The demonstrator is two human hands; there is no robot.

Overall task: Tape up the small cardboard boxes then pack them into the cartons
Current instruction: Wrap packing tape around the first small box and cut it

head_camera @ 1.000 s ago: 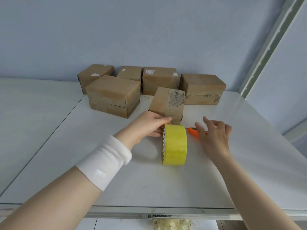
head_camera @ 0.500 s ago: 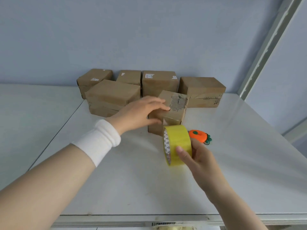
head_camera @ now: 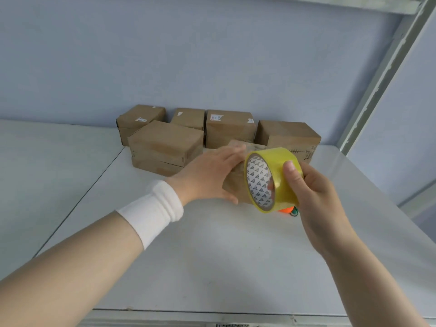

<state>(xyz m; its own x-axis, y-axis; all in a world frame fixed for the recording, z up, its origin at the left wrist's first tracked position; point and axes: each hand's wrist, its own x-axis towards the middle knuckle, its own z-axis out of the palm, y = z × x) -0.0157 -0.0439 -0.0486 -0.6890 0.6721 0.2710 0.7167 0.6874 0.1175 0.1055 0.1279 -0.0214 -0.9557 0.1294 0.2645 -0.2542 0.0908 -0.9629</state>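
From the head view, your left hand [head_camera: 210, 175], wrist in a white ribbed wristband [head_camera: 153, 211], reaches forward and clasps the small cardboard box [head_camera: 236, 185] mid-table, fingers over its top, thumb on its near face. Your right hand [head_camera: 316, 194] grips the glossy yellow tape roll [head_camera: 280, 161], lifted off the smooth white table [head_camera: 212, 256] in front of that box, thumb on the rim.

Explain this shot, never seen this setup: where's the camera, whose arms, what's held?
No machine here: a person wears one wide-angle camera on the head, looking down at their own arms. The right hand grips a yellow tape roll above the white table. The left hand, with a white wristband, holds a small cardboard box behind the roll. More brown boxes stand by the wall. A small orange object peeks out below the roll.
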